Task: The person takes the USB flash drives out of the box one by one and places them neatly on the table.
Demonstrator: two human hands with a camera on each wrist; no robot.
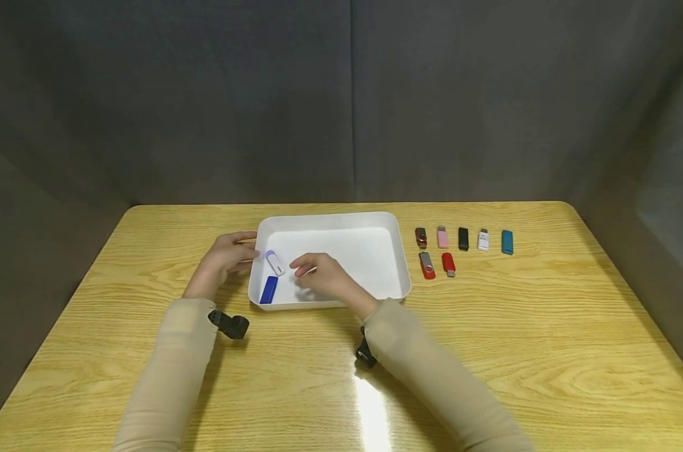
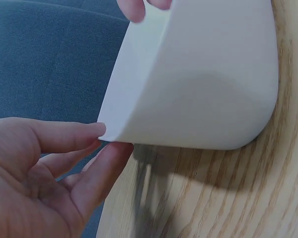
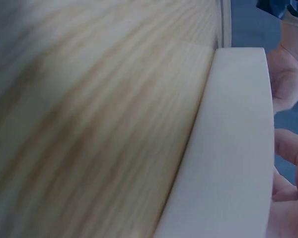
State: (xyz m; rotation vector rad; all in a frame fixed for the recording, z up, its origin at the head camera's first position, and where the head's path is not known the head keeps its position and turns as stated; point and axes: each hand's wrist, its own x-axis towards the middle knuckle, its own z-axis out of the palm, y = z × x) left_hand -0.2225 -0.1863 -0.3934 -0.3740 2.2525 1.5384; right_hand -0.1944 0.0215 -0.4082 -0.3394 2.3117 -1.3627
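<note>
A shallow white tray [image 1: 347, 263] lies on the table, with a white-and-purple USB stick [image 1: 275, 263] and a blue USB stick [image 1: 268, 290] at its left end. My left hand [image 1: 225, 258] pinches the tray's left rim; in the left wrist view, finger and thumb [image 2: 102, 171] meet at the rim's edge. My right hand [image 1: 322, 276] hovers inside the tray, just right of the two sticks, its fingers loosely bent and nothing visible in them. The tray's outer wall [image 3: 228, 148] partly hides that hand in the right wrist view.
Right of the tray, USB sticks lie in two rows. The back row has brown [image 1: 421, 237], pink [image 1: 442, 237], black [image 1: 463, 238], white [image 1: 483, 240] and teal [image 1: 507, 242] ones; in front are a red-and-silver [image 1: 427, 265] and a red one [image 1: 448, 264]. Dark curtains [image 1: 347, 100] stand behind the table.
</note>
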